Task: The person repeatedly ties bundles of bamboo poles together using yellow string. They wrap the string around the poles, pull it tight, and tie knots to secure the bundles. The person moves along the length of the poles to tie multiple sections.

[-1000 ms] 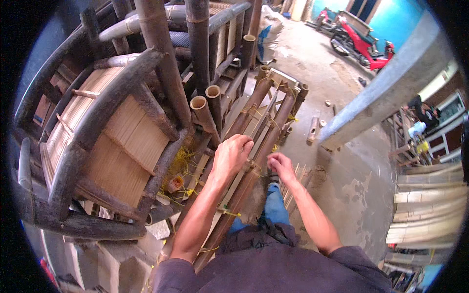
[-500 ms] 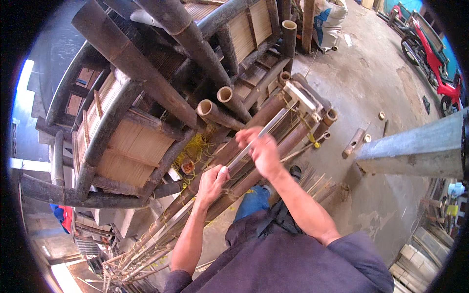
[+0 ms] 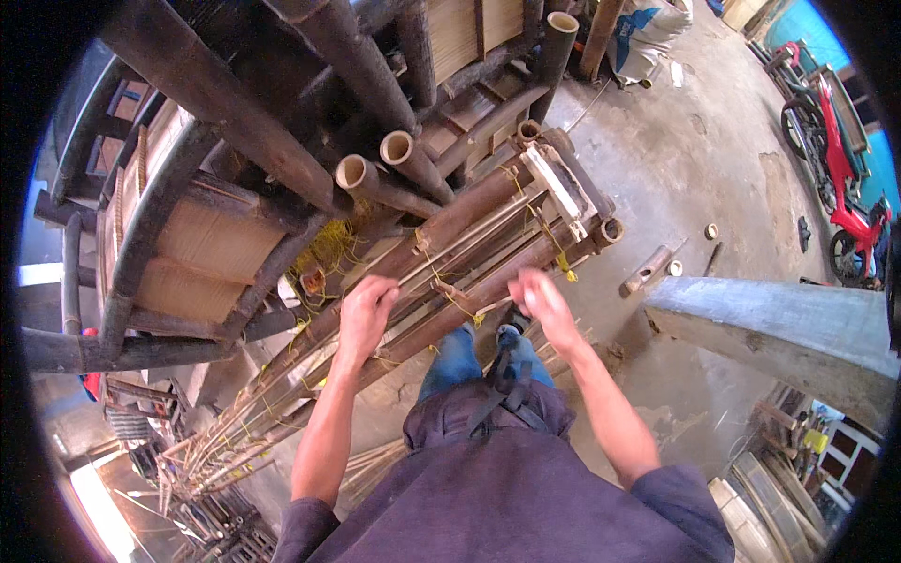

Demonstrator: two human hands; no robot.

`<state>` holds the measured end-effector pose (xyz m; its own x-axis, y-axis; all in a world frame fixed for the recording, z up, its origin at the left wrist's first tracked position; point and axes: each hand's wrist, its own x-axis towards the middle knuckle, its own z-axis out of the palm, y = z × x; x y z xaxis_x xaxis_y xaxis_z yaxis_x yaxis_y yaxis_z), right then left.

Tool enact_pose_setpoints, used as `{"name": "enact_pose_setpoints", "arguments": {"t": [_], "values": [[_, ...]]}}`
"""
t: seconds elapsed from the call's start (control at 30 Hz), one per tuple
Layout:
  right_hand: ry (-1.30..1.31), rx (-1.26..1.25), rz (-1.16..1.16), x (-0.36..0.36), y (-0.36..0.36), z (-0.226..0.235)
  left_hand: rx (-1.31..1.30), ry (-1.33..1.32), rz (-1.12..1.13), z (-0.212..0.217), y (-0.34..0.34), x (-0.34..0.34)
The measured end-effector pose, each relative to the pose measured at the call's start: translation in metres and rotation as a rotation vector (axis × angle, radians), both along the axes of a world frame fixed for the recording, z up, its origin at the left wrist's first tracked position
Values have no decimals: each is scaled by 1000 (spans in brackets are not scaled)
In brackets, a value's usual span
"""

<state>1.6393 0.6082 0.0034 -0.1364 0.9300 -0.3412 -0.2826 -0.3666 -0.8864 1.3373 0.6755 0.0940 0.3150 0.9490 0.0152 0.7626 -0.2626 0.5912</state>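
Observation:
A long bench of dark bamboo poles [image 3: 507,272] slants across in front of me, with thin split strips lying between the poles and yellow string tied round them. My left hand [image 3: 364,317] is over the bench's middle, fingers closed in a pinch beside the lower end of a pale bamboo strip [image 3: 469,235]. Whether it grips that strip is hidden. My right hand [image 3: 544,308] is at the bench's near side, its fingers curled together and slightly blurred; a thin light piece shows by the fingertips. A pale block [image 3: 556,188] crosses the bench's far right end.
Dark bamboo furniture with woven panels [image 3: 202,235] crowds the left, its poles leaning over the bench. A tangle of yellow string [image 3: 328,249] lies between. At right are a concrete pillar [image 3: 770,324], a short bamboo piece [image 3: 649,272] and a red motorbike [image 3: 835,159]. A white sack [image 3: 648,42] stands behind.
My hands have moved apart: the left one slightly left and down, the right one right and off the long pale strip it was over. The view has shifted, so the bench sits a little further left.

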Motion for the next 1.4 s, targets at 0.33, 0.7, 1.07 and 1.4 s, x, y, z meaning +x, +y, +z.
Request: {"name": "enact_pose_setpoints", "arguments": {"t": [0.33, 0.7, 1.07, 1.4], "values": [[-697, 135, 474, -70, -22, -45, -51, -72, 72, -23, 10, 47], [-300, 1459, 874, -180, 196, 165, 203, 2, 395, -61, -14, 60], [-11, 168, 734, -134, 128, 114, 188, 60, 332, -66, -22, 50], [-823, 606, 942, -101, 6, 22, -363, -701, 293, -8, 121, 54]]}}
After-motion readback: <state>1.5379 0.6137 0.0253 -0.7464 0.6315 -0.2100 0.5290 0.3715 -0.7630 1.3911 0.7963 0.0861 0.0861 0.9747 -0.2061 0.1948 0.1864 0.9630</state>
